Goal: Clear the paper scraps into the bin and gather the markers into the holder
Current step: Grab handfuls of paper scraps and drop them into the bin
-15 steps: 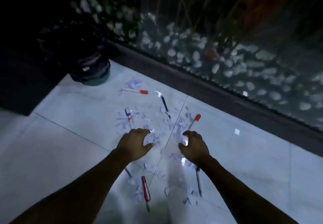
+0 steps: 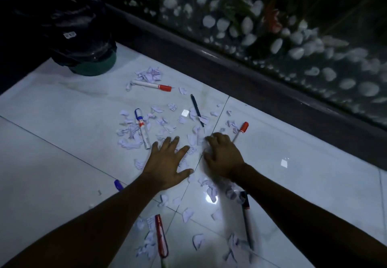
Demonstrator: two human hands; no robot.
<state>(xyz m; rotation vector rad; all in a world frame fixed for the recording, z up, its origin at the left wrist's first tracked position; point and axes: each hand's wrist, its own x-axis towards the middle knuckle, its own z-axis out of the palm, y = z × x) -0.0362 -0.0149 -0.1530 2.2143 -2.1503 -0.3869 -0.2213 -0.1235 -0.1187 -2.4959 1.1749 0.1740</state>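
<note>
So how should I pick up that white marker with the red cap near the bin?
Pinch the white marker around the middle of its long white barrel, coming straight down from above. It lies flat on the floor tile, roughly crosswise, red cap to the right, so fingers can close on its two long sides. Paper scraps crowd its left end, and the middle looks clearer.

Pale lilac paper scraps [image 2: 134, 133], red-capped white marker [image 2: 151, 85], glossy white floor tiles [image 2: 62, 104], green-based bin [image 2: 92, 67].
</note>
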